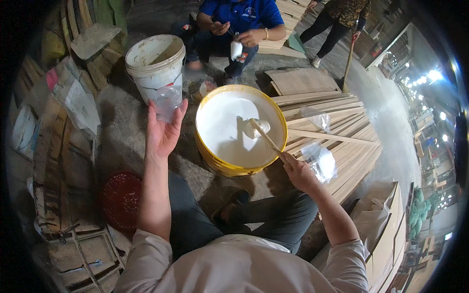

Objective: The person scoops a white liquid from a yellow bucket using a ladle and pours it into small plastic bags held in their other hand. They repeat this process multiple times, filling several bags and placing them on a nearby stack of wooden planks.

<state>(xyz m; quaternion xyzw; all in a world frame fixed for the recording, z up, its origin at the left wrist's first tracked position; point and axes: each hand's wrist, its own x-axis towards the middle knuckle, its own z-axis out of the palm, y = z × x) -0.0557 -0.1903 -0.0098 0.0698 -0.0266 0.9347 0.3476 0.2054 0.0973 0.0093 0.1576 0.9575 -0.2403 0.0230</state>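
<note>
A yellow-rimmed bucket (211, 157) of white liquid (220, 117) stands in front of me. My right hand (298, 172) is closed around the stick handle of a ladle (260, 131). The ladle's white-coated cup is at the liquid, right of the bucket's middle; how deep it sits I cannot tell. To the left of the bucket, my left hand (165, 132) holds up a clear plastic bag (168, 100) between thumb and fingers. The bag looks empty. Behind it stands a white bucket (146, 73) with a stained rim.
Clear bags (320, 161) lie on the wood strips (337, 132) at the right. A red lid (121, 201) rests by my left forearm. Across the bucket a person in blue (244, 19) holds a small white-filled bag (236, 50); another person (339, 22) grips a pole.
</note>
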